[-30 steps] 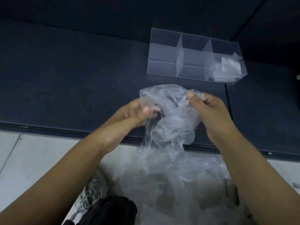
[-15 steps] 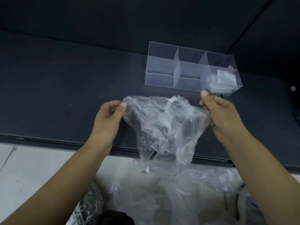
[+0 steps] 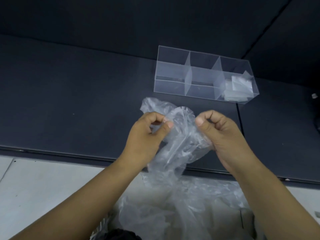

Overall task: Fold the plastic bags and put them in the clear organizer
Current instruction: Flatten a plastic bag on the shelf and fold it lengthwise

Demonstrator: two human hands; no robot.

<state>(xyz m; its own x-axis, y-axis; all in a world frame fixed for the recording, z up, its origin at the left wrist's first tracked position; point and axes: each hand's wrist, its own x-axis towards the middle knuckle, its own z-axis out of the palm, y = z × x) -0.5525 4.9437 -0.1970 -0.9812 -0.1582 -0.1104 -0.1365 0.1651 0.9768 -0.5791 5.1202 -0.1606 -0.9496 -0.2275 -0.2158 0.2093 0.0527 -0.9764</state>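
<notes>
A crumpled clear plastic bag (image 3: 180, 135) hangs between my hands above the dark surface. My left hand (image 3: 147, 134) pinches its left part with curled fingers. My right hand (image 3: 220, 134) grips its right part in the same way. The two hands are close together, thumbs facing. Beyond them stands the clear organizer (image 3: 199, 75), with three compartments in a row. Its right compartment holds folded plastic bags (image 3: 237, 87); the other two look empty. A pile of loose clear bags (image 3: 181, 208) lies below my arms.
The dark padded surface (image 3: 69, 104) stretches left of the organizer, with a dark back panel behind it. Its front edge (image 3: 60, 153) borders a pale floor (image 3: 43, 193). A small white object (image 3: 314, 96) sits at the far right. Something dark (image 3: 121, 235) is at the bottom edge.
My hands had spread the bag wide half a second ago; now they have come close together and the bag is bunched between them. The organizer has not moved.
</notes>
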